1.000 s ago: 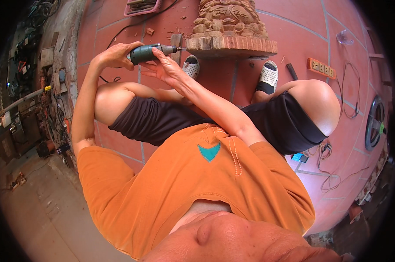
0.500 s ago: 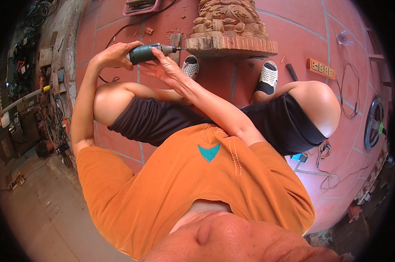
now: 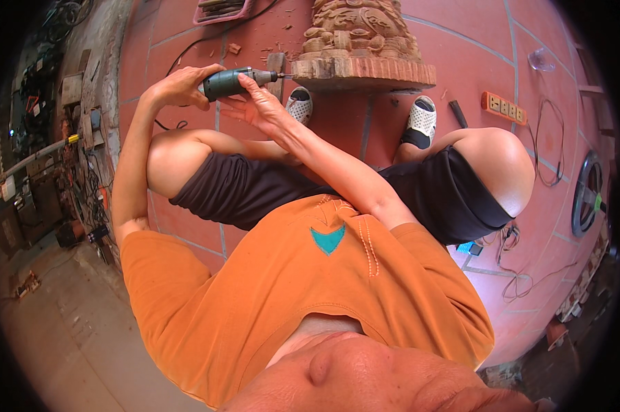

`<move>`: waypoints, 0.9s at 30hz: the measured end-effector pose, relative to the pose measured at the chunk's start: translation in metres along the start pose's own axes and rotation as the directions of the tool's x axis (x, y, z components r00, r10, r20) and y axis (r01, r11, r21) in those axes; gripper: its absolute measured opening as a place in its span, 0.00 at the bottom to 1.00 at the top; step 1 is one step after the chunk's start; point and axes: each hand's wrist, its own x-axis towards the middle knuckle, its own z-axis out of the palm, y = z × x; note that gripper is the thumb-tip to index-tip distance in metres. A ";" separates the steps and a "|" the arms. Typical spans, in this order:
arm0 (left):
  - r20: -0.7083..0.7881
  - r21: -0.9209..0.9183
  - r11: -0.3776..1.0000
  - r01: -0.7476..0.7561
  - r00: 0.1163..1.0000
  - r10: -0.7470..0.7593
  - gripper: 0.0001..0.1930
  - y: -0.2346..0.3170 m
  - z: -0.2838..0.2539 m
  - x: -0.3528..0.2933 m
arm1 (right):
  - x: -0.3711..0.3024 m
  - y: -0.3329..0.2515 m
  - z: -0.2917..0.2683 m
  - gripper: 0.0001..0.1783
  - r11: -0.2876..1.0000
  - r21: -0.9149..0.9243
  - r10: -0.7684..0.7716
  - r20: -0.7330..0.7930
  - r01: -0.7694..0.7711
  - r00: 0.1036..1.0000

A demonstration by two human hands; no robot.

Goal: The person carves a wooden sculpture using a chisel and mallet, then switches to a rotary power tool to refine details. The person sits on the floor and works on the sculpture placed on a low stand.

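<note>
"How is the green rotary tool (image 3: pixel 222 84) held?"
"Near level, upper left of the frame — rear wrapped by the left hand (image 3: pixel 176 89), wrist bent; front loosely gripped by the right hand (image 3: pixel 263 111), fingers partly spread."
"Its bit (image 3: pixel 284 75)?"
"Aimed at the carved wood (image 3: pixel 363 47)."

rough, matt wooden carving (image 3: pixel 361 42)
</note>
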 end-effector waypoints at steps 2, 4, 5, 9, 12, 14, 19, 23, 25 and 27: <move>0.005 0.010 1.000 0.012 1.000 -0.012 0.42 0.003 -0.001 0.001 | -0.002 -0.001 0.003 0.35 1.000 -0.012 -0.007 -0.007 0.007 1.000; 0.003 0.009 1.000 0.019 1.000 -0.019 0.42 0.000 -0.001 0.001 | -0.002 -0.003 0.005 0.35 1.000 -0.010 -0.006 -0.003 0.006 1.000; 0.002 0.009 1.000 0.022 1.000 -0.022 0.42 0.000 -0.001 0.001 | -0.002 -0.003 0.006 0.35 1.000 -0.008 -0.005 0.000 0.005 1.000; 0.002 0.004 0.999 0.042 0.999 -0.042 0.42 0.003 -0.003 0.000 | -0.002 -0.008 0.008 0.34 1.000 -0.007 -0.003 0.002 0.004 1.000; 0.000 0.020 0.999 0.043 0.999 -0.043 0.42 0.004 -0.004 0.001 | -0.002 -0.009 0.009 0.34 1.000 -0.002 -0.003 -0.009 0.003 1.000; -0.001 0.012 0.999 0.041 0.999 -0.041 0.42 0.004 -0.004 0.000 | 0.001 -0.008 0.007 0.34 1.000 -0.013 -0.009 -0.001 0.009 1.000; 0.000 -0.002 0.999 0.054 0.999 -0.054 0.42 0.006 -0.007 0.000 | 0.004 -0.011 0.006 0.35 1.000 -0.006 -0.013 -0.001 0.013 1.000; -0.020 0.014 0.999 0.042 0.999 -0.042 0.42 0.001 -0.005 0.002 | 0.006 -0.011 0.005 0.34 1.000 -0.002 -0.003 0.005 0.003 1.000; -0.042 0.033 0.999 0.042 0.998 -0.040 0.41 -0.001 -0.003 0.002 | 0.007 -0.012 0.005 0.34 1.000 -0.006 0.004 0.010 -0.004 1.000; -0.045 0.028 0.998 0.058 0.997 -0.056 0.41 0.000 -0.004 0.003 | 0.009 -0.015 0.004 0.34 1.000 -0.008 0.010 0.006 -0.010 1.000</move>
